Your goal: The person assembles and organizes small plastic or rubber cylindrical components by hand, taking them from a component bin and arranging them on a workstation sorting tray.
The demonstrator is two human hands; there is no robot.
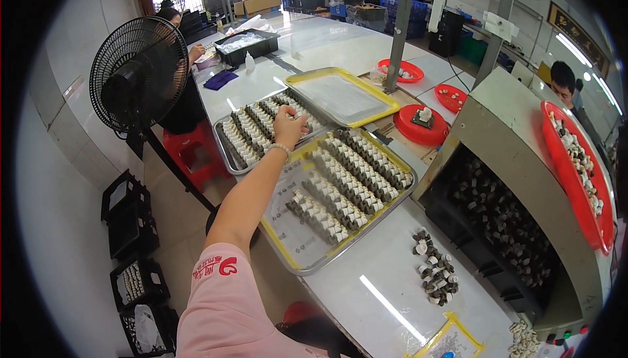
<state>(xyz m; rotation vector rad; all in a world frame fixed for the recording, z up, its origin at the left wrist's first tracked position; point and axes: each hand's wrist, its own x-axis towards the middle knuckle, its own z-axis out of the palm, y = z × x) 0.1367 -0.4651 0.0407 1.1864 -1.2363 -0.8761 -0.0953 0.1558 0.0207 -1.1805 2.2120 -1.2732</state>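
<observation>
My left hand [288, 127] reaches over the far metal tray [230, 155], its fingers closed in a pinch at the right-hand rows. Whatever lies between the fingertips is too small to make out. Several rows of small white-and-dark pieces [243, 137] fill that tray. Just nearer, under my forearm, a yellow-rimmed tray [288, 243] holds several slanting rows of similar pieces [347, 176], its left part bare. Beyond my hand lies another yellow-rimmed tray [340, 95] with a pale, bare bottom. My right hand is out of the picture.
A loose heap of pieces [437, 272] lies beside a slanted metal bin [497, 211] full of dark pieces. Red dishes [424, 124] stand farther back; a large red tray [568, 168] rests atop the bin. A black fan [134, 80] stands left. Co-workers sit beyond.
</observation>
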